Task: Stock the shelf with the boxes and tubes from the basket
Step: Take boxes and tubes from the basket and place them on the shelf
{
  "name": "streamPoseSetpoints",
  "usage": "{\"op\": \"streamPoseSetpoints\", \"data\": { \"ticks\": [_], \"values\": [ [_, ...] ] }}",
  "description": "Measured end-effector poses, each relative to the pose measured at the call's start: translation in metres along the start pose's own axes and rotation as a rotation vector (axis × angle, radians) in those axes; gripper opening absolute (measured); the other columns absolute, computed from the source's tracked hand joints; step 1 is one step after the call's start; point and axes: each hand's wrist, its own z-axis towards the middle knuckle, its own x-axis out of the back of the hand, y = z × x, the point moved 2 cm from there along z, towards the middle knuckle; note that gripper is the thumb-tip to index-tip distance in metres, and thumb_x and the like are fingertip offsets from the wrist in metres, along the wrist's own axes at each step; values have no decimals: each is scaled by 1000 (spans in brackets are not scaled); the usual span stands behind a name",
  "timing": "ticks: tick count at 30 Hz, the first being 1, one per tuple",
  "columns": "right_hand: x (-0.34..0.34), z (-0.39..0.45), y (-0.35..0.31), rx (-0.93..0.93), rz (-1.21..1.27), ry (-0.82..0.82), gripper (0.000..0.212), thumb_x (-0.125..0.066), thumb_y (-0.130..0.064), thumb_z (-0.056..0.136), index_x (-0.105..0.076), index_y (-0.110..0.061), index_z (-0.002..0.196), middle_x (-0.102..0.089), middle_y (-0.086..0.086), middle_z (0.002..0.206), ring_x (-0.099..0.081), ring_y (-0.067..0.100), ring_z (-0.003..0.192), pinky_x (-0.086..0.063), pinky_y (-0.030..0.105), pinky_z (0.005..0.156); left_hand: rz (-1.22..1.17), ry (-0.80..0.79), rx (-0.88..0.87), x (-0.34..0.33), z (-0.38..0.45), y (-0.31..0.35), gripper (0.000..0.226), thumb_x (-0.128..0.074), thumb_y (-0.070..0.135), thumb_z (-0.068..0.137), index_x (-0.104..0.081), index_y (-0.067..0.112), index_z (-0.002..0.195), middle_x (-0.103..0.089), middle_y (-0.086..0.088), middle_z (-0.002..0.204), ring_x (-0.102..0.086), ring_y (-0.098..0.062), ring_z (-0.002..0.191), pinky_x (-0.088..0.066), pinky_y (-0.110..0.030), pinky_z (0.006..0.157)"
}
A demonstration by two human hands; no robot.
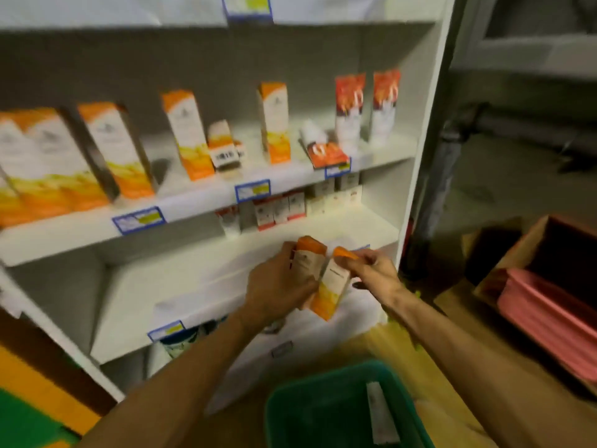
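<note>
My left hand (277, 286) grips an orange-and-white box (308, 258) in front of the white shelf (226, 195). My right hand (376, 270) pinches the orange top of a second box of the same kind (332, 286), which tilts against the first. Below them stands the green basket (290, 402) with one pale tube (381, 415) lying inside. Orange-and-white boxes (113, 150) stand upright along the middle shelf board. Red-and-white tubes (365, 105) stand at its right end, and one red tube (326, 150) lies flat there.
Small red-and-white boxes (281, 208) sit on the shelf board below. Blue price labels (139, 219) line the board edges. An open cardboard box (549, 253) holding pink trays (549, 312) stands on the floor to the right. The picture is blurred.
</note>
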Motion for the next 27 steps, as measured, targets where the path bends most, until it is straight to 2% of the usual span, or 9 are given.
{"op": "streamPoseSetpoints", "data": {
  "ticks": [3, 5, 8, 12, 14, 17, 20, 23, 27],
  "values": [
    [-14, -3, -40, 64, 103, 50, 39, -83, -34, 76, -69, -13, 106, -75, 7, 97, -73, 26, 92, -61, 43, 82, -26, 148, -107, 51, 1, 20, 63, -70, 58, 82, -46, 34, 134, -67, 10, 120, -64, -7, 99, -52, -25, 87],
    [-26, -3, -67, 118, 162, 87, 39, -85, -34, 74, -69, -14, 105, -76, 6, 93, -73, 25, 90, -61, 46, 80, -18, 267, -158, 80, 5, 28, 65, -70, 60, 77, -48, 32, 132, -68, 9, 120, -66, -11, 103, -58, -32, 85],
    [-44, -5, -109, 222, 188, 132, 31, -85, -25, 76, -69, -16, 102, -76, 11, 88, -73, 24, 83, -62, 46, 76, 41, 440, -183, 120, 11, 43, 62, -65, 62, 76, -48, 33, 127, -69, 9, 113, -68, -12, 97, -57, -31, 75],
    [-61, 1, -162, 348, 194, 87, 37, -83, -20, 79, -66, -18, 112, -74, 11, 100, -73, 21, 91, -62, 39, 78, 5, 600, -106, 163, 26, 58, 54, -66, 55, 78, -46, 37, 125, -69, 13, 111, -67, -14, 99, -56, -40, 82],
    [-67, 10, -189, 398, 161, 77, 38, -82, -21, 80, -64, -20, 113, -73, 8, 102, -73, 19, 91, -61, 38, 80, 13, 635, -33, 181, 39, 61, 56, -65, 56, 78, -45, 36, 125, -70, 10, 111, -68, -17, 100, -56, -41, 83],
    [-81, 23, -225, 465, 92, 37, 44, -80, -16, 82, -62, -14, 122, -72, 5, 106, -72, 12, 90, -60, 23, 74, 26, 675, 53, 200, 59, 52, 55, -67, 55, 80, -44, 32, 124, -70, 3, 112, -67, -23, 101, -53, -39, 83],
    [-101, 39, -245, 483, 33, 46, 49, -82, -22, 80, -62, -19, 124, -71, 3, 110, -70, 15, 97, -60, 33, 85, 15, 653, 157, 208, 73, 34, 55, -68, 54, 83, -48, 25, 126, -69, -3, 115, -66, -28, 105, -50, -41, 86],
    [-124, 48, -251, 514, -41, 44, 50, -79, -26, 82, -60, -22, 128, -69, 2, 118, -67, 14, 104, -57, 36, 92, 17, 656, 188, 208, 82, 15, 52, -67, 52, 84, -52, 19, 122, -67, -7, 118, -64, -29, 106, -49, -40, 84],
    [-155, 48, -244, 596, -143, 70, 52, -74, -19, 87, -54, -18, 135, -66, 1, 123, -63, 15, 111, -55, 36, 95, 25, 648, 223, 210, 92, -3, 57, -70, 45, 84, -50, 15, 128, -62, -8, 125, -61, -28, 111, -47, -38, 84]
  ]
}}
